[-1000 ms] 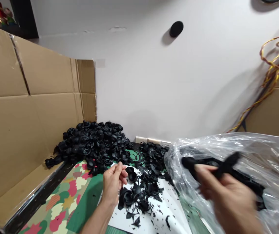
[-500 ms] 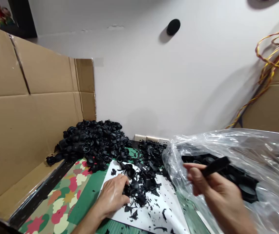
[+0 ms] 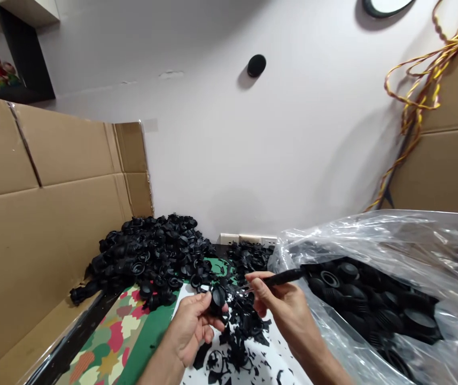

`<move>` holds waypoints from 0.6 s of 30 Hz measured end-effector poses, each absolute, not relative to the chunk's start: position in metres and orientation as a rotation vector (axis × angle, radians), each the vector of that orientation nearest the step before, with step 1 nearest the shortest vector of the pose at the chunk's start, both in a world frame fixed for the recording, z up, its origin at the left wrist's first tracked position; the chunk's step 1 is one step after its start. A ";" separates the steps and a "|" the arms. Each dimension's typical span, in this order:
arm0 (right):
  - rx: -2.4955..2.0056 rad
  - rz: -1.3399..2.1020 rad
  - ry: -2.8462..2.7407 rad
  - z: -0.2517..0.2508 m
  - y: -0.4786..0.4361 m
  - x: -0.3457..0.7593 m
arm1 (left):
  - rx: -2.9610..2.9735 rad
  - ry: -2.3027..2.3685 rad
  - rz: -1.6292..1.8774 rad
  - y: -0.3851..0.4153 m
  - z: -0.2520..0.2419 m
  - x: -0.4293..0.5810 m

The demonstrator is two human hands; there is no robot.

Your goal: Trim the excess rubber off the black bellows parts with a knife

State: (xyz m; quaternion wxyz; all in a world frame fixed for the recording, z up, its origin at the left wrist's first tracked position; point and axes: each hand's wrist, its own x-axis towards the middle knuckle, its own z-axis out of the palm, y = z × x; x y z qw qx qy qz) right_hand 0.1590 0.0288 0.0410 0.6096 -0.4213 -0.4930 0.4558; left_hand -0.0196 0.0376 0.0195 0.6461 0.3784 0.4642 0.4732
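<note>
My left hand (image 3: 192,323) pinches a round black rubber part (image 3: 218,297) between thumb and fingers, above a white sheet (image 3: 282,358). Facing it, my right hand (image 3: 285,307) grips a slim tool with a black handle (image 3: 287,276); a thin tip points left toward the part, too fine to tell its kind. The tip and the part look close but apart. Black rubber scraps (image 3: 240,350) lie scattered on the sheet beneath both hands. Behind my left hand rises a heap of black ribbed rubber parts (image 3: 160,246).
To the right, a clear plastic bag (image 3: 373,230) holds several black rubber parts (image 3: 352,294). A cardboard wall (image 3: 64,214) stands on the left. More scraps (image 3: 253,256) are piled near a power strip (image 3: 248,239) by the wall. Twisted yellow-red wires (image 3: 413,101) hang at the right.
My left hand has lifted a round rubber part off the sheet. My right hand has moved left with the tool, from over the bag toward my left hand. The view has shifted.
</note>
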 end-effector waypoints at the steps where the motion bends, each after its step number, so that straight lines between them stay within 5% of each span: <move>1: -0.971 1.051 -1.114 0.039 0.028 0.158 | 0.828 1.040 1.079 0.038 0.019 -0.017; 18: -1.083 0.976 -0.956 -0.003 0.027 0.137 | 0.697 1.026 1.163 0.036 -0.009 0.000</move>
